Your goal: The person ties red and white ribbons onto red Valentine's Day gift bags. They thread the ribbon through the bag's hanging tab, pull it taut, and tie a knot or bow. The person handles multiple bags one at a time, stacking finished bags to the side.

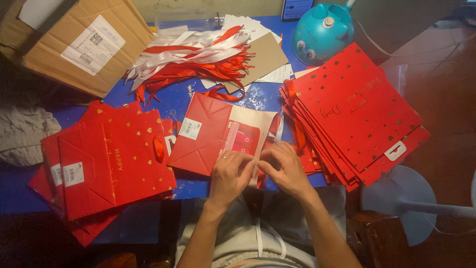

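Left hand: your left hand (229, 173) is curled, its fingertips pinched on the near edge of the flat red paper bag (208, 131) at the middle of the counter (173, 99).
Right hand: your right hand (285, 168) is curled the same way just beside it, thumb and fingers pinched on the same edge; the two hands nearly touch.
Bag: it lies flat with its folded base turned up, the creases forming a diamond, a small white label stuck near its far side. A pale cardboard insert (255, 124) with a red printed panel shows at its right end, under your fingers.
Left stack: finished red bags (114, 159) with small gold hearts lie overlapped at the left, one with a red ribbon handle.
Right stack: a fanned pile of flat red bags (357, 109), glossy with gold hearts, sits at the right.
Ribbons: a loose bundle of red and white satin ribbons (193, 57) lies on the far side.
Box: a brown cardboard box (74, 44) stands at the far left.
Counter: blue and scuffed.
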`<control>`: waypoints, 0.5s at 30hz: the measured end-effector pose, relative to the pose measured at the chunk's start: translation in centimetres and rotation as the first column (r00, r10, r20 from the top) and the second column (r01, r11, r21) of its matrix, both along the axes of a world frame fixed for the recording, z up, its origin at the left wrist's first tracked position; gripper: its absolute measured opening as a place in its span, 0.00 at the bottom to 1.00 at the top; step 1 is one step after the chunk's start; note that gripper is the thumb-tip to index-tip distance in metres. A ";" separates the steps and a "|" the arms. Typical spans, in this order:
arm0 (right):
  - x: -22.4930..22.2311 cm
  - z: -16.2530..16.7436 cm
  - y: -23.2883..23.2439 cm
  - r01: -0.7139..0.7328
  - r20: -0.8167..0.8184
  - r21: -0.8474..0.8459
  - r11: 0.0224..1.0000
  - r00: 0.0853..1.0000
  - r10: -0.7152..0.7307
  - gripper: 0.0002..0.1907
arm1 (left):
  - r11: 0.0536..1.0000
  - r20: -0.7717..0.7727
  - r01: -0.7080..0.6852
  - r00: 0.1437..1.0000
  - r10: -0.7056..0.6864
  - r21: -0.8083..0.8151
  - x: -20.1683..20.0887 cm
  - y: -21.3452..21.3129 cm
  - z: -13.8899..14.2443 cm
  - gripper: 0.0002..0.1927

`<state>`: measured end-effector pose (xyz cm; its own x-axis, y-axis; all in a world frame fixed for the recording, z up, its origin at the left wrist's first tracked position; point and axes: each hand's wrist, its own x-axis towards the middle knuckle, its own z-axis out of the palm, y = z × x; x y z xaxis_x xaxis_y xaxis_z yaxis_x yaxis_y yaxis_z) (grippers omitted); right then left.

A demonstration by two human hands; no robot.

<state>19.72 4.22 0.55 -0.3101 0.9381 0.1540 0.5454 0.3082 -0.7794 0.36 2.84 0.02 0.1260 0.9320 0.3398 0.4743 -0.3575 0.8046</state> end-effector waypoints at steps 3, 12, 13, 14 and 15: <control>-0.3 -0.4 0.0 0.060 0.050 -0.030 0.998 0.997 -0.059 0.12 | 1.000 0.013 -0.009 1.000 0.008 0.025 0.0 -0.2 -0.1 0.04; 0.1 -0.6 -0.2 0.048 0.036 -0.015 0.999 0.998 -0.048 0.12 | 0.966 0.779 0.086 0.611 0.144 -0.246 0.2 -1.3 -2.0 0.07; 0.1 -0.6 -0.2 0.051 0.050 -0.032 0.998 0.998 -0.049 0.12 | 0.969 0.805 0.077 0.574 0.151 -0.237 0.0 -1.2 -2.3 0.07; 0.1 -0.6 -0.1 0.053 0.064 -0.044 0.998 0.997 -0.051 0.12 | 0.972 0.830 0.068 0.536 0.153 -0.223 -0.1 -0.9 -2.5 0.07; 0.1 -0.6 0.0 0.053 0.055 -0.038 0.998 0.997 -0.051 0.12 | 0.968 0.827 0.093 0.542 0.147 -0.233 -0.1 -0.6 -2.7 0.08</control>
